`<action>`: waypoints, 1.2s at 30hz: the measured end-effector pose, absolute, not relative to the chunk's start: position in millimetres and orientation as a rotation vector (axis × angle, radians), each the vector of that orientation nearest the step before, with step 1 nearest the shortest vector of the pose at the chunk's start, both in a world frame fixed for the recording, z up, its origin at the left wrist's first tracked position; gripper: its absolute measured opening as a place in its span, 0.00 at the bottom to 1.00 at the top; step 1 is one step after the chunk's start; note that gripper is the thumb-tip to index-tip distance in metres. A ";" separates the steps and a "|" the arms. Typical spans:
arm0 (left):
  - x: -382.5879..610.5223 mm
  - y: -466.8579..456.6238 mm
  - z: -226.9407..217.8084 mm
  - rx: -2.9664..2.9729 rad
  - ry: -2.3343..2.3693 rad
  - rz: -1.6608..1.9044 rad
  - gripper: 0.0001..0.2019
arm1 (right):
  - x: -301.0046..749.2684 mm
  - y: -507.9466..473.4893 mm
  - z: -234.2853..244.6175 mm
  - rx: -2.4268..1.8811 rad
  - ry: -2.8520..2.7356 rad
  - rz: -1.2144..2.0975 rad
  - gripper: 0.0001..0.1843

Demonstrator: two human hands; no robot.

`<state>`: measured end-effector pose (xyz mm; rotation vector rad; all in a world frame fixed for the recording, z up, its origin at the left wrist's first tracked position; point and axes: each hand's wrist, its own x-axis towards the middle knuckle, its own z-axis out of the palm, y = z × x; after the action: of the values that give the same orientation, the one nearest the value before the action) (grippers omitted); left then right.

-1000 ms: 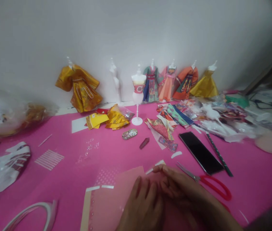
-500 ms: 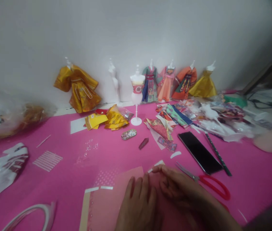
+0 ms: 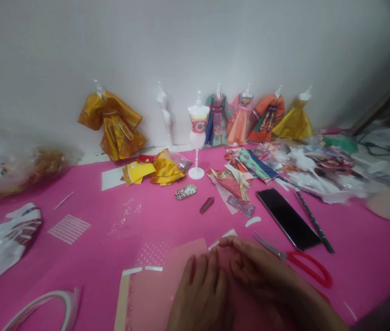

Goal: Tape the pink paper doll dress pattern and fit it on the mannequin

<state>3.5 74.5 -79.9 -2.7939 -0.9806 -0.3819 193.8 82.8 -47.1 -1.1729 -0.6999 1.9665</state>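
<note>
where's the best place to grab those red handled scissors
Probably the red handle loop, coming from the right: the blades point away, forward and left, while the right forearm crowds the loop's near-left side.

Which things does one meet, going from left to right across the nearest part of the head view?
Curled white strip, beige strip, beaded pink strip, left hand, right hand, red scissor handle, thin white sliver.
</note>
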 end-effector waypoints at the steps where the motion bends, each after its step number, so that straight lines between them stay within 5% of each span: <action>1: 3.8 74.9 -79.2 -2.793 -0.979 -0.395 0.23 | 193.8 83.0 -47.0 -1.169 -0.700 1.965 0.25; 36: 8.1 77.2 -66.3 -2.838 -1.022 -0.440 0.23 | 187.6 83.6 -41.5 -1.257 -0.575 1.873 0.23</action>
<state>8.1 77.2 -66.3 -2.8381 -1.0216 -0.4404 187.6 83.6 -41.5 -1.2565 -0.5746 1.8730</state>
